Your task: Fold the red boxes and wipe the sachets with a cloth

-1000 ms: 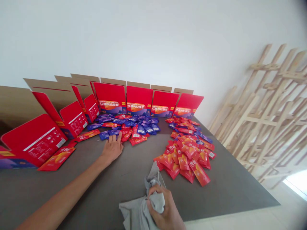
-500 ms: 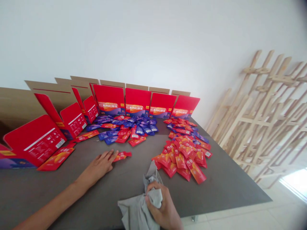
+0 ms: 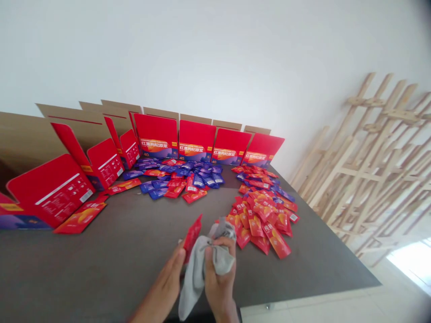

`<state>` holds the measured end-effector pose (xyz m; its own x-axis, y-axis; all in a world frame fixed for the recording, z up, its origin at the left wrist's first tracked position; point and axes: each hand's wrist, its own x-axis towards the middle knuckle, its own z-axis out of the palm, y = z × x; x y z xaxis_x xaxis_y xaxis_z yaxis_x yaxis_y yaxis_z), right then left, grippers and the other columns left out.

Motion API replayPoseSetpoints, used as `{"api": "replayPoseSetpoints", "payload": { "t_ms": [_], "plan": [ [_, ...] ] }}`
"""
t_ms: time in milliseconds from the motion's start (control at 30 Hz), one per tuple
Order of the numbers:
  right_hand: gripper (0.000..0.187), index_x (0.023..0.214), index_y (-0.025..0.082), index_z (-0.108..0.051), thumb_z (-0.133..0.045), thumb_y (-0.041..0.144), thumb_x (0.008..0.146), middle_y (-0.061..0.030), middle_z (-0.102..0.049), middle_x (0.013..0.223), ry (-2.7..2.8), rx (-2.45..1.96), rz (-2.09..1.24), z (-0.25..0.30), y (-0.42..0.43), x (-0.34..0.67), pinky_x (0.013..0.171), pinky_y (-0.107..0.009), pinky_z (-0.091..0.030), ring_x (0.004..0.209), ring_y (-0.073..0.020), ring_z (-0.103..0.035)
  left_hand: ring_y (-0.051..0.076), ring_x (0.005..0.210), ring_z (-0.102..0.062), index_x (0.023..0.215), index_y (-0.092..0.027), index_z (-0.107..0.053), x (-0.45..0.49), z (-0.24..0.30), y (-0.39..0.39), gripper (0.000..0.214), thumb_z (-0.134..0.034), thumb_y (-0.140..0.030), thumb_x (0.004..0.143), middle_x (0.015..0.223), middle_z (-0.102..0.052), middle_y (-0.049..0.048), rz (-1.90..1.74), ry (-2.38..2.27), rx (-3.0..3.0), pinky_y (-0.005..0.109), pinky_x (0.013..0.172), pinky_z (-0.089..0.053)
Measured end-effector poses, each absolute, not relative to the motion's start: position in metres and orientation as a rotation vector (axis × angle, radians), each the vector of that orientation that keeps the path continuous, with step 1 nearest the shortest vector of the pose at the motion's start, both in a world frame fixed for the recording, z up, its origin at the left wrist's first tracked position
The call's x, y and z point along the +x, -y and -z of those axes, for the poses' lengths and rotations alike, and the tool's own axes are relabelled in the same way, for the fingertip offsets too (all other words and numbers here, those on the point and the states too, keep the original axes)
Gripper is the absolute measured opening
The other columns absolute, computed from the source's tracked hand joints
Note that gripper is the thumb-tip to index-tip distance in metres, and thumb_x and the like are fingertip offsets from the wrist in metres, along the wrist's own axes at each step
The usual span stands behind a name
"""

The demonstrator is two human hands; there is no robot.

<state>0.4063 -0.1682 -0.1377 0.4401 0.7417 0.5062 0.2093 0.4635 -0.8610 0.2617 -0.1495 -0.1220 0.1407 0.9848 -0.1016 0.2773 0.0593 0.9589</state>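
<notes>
- L hand [image 3: 164, 273]: closed on narrow red foil sachet [image 3: 192, 235], which stands upright against soft grey cotton cloth [image 3: 194, 278]
- R hand [image 3: 218, 273]: closed, bunching the cloth
- Sachet looks light, slick, floppy; prob. best pinched at flat sealed end
- Loose heap of red foil sachets [image 3: 259, 220] just right of cloth
- Blue foil sachets [image 3: 198, 179], open red cardboard cartons [image 3: 195, 141] well beyond cloth, on dark grey table [image 3: 101, 255]

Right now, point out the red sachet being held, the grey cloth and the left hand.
Red sachet [image 3: 192, 235]: head view, its upper part above the hands.
Grey cloth [image 3: 194, 280]: head view, its middle between the hands.
Left hand [image 3: 164, 273]: head view, the back of the hand.
</notes>
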Motion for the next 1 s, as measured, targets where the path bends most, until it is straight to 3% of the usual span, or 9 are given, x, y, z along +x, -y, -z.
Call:
{"api": "replayPoseSetpoints", "payload": {
  "t_ms": [133,233,400,467,600,700,800,1000],
  "plan": [
    [0.004,0.095,0.023,-0.055,-0.057,0.023,0.098,0.0013,-0.057,0.082,1.287,-1.091,-0.613,0.136,0.165,0.399,0.069,-0.027,-0.047,0.072,-0.0151,-0.057,0.027,0.156,-0.034,0.15,-0.021,-0.056,0.285,0.117,0.158,0.074,-0.034,-0.07,0.098,0.161,-0.049,0.0087,-0.984,-1.252,1.356,0.046,0.13,-0.021],
    [0.006,0.097,0.022,-0.059,-0.06,0.02,0.092,0.0,-0.06,0.083,1.399,-1.029,-0.665,0.141,0.169,0.397,0.07,-0.028,-0.047,0.074,-0.0161,-0.059,0.025,0.156,-0.034,0.158,-0.027,-0.045,0.287,0.102,0.152,0.067,-0.031,-0.062,0.103,0.167,-0.04,0.0049,-1.114,-1.204,1.417,0.045,0.13,-0.023],
    [0.002,0.097,0.024,-0.056,-0.059,0.024,0.097,0.001,-0.059,0.083,1.23,-1.0,-0.558,0.141,0.172,0.399,0.064,-0.026,-0.047,0.07,-0.0151,-0.057,0.029,0.132,-0.058,0.153,-0.032,-0.052,0.286,0.099,0.162,0.057,-0.038,-0.056,0.103,0.142,-0.062,0.0089,-1.037,-1.238,1.55,0.048,0.118,-0.045],
    [0.005,0.098,0.024,-0.054,-0.057,0.027,0.1,0.003,-0.056,0.08,1.1,-1.05,-0.485,0.134,0.17,0.404,0.062,-0.025,-0.045,0.066,-0.0141,-0.055,0.03,0.127,-0.061,0.152,-0.032,-0.054,0.286,0.11,0.17,0.058,-0.039,-0.057,0.102,0.138,-0.064,0.01,-1.002,-1.261,1.543,0.048,0.112,-0.05],
    [0.012,0.099,0.025,-0.052,-0.058,0.035,0.102,0.003,-0.054,0.083,0.918,-1.145,-0.264,0.118,0.168,0.417,0.07,-0.026,-0.047,0.073,-0.0149,-0.056,0.033,0.143,-0.051,0.155,-0.028,-0.048,0.283,0.131,0.173,0.076,-0.063,-0.063,0.089,0.155,-0.054,0.0123,-0.998,-1.168,1.324,0.046,0.119,-0.043],
    [0.014,0.1,0.026,-0.051,-0.057,0.038,0.102,0.0013,-0.053,0.085,0.819,-1.175,-0.145,0.117,0.174,0.422,0.074,-0.029,-0.048,0.08,-0.0176,-0.058,0.037,0.127,-0.065,0.149,-0.022,-0.053,0.282,0.127,0.165,0.09,-0.082,-0.06,0.074,0.142,-0.066,0.0169,-0.976,-1.076,1.006,0.045,0.106,-0.055],
    [0.014,0.098,0.026,-0.049,-0.058,0.037,0.1,-0.0008,-0.056,0.088,0.81,-1.16,-0.162,0.124,0.182,0.422,0.078,-0.031,-0.051,0.086,-0.0203,-0.062,0.035,0.108,-0.074,0.137,-0.019,-0.064,0.285,0.114,0.159,0.082,-0.087,-0.059,0.069,0.122,-0.077,0.0148,-1.056,-1.08,0.772,0.042,0.093,-0.061],
    [0.013,0.093,0.025,-0.061,-0.067,0.016,0.086,0.001,-0.062,0.082,1.373,-1.12,-0.381,0.123,0.182,0.415,0.067,-0.025,-0.048,0.071,-0.0155,-0.06,0.036,0.119,-0.07,0.121,-0.017,-0.076,0.299,0.11,0.162,0.083,-0.09,-0.068,0.056,0.115,-0.08,0.0129,-1.153,-1.068,0.459,0.041,0.105,-0.056]
  ]
}}
